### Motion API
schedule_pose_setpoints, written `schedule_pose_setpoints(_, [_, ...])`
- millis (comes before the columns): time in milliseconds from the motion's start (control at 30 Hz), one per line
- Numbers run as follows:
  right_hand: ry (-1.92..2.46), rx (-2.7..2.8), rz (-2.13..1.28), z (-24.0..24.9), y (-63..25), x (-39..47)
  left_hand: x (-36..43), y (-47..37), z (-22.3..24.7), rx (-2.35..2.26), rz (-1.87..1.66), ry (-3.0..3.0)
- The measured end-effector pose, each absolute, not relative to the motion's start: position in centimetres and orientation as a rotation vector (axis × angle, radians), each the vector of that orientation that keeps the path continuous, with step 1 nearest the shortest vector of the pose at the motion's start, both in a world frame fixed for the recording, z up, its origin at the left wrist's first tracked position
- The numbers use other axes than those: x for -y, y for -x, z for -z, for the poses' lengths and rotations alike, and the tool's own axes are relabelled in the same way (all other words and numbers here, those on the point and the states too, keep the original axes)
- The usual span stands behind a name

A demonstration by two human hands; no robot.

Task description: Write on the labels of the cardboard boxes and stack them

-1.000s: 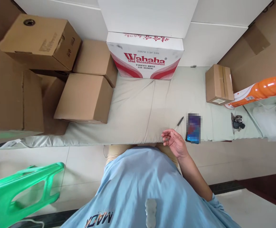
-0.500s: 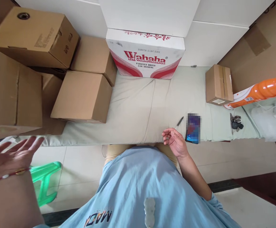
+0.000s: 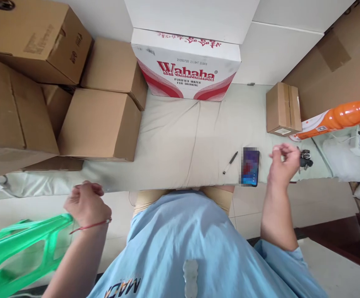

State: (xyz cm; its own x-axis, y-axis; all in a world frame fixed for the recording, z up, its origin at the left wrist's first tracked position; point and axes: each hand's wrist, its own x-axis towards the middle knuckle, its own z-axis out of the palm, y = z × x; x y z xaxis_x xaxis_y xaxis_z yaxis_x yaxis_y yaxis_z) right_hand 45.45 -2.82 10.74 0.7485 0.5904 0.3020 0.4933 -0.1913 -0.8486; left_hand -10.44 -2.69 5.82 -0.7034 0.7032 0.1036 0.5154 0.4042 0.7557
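My left hand point(image 3: 85, 203) hangs just off the near edge of the bed-like surface point(image 3: 180, 140), beside the corner of a green plastic stool point(image 3: 51, 231). Its fingers are curled in, and no object shows in it. A red cord bracelet circles that wrist. Over the right part of the surface, my right hand point(image 3: 284, 162) is raised with loosely bent fingers, the thumb apart from them, holding nothing visible. Beside it lie a bunch of keys point(image 3: 306, 158), partly covered by the hand, and a phone point(image 3: 250, 167) with a blurred screen. Left of the phone lies a pen point(image 3: 230, 162).
Several brown cardboard boxes point(image 3: 94, 122) are stacked at the left. A white and red Wahaha water carton point(image 3: 187, 68) stands against the back panel. At the right are a small taped box point(image 3: 282, 108), a large orange bottle point(image 3: 337, 118) and clear plastic wrapping point(image 3: 341, 157).
My left hand has moved right from the far left and turned over, its spread fingers now curled. My right hand has moved right, past the phone toward the keys. More of the stool shows.
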Motion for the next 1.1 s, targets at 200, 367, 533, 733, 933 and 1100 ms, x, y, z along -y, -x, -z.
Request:
schedule_pose_setpoints(200, [2.399, 0.858, 0.163, -10.8, -55.7, -4.2, 1.8, 5.4, -3.0, -2.359, -1.066, -1.262])
schedule_pose_setpoints(367, [2.456, 0.874, 0.069, -9.5, -56.5, -7.5, 0.1, 3.0, -2.2, -2.38, -0.868, -1.561])
schedule_pose_setpoints(533, [2.433, 0.806, 0.029, -8.6, -56.0, -9.0, 0.6, 2.6, -1.9, -2.38, -0.757, -1.721])
schedule_pose_setpoints(733, [2.487, 0.744, 0.041, -9.6, -55.6, -9.5, 0.4, 2.5, -1.8, -2.373, -0.737, -1.79])
schedule_pose_setpoints(933, [2.433, 0.684, 0.099, -9.8, -54.7, -9.7, 0.5, 2.6, -1.5, -2.337, -0.756, -1.825])
schedule_pose_setpoints(1100, [2.278, 0.691, 0.121, -10.4, -52.2, -7.8, 0.8, 2.8, -1.4, -2.299, -0.82, -1.809])
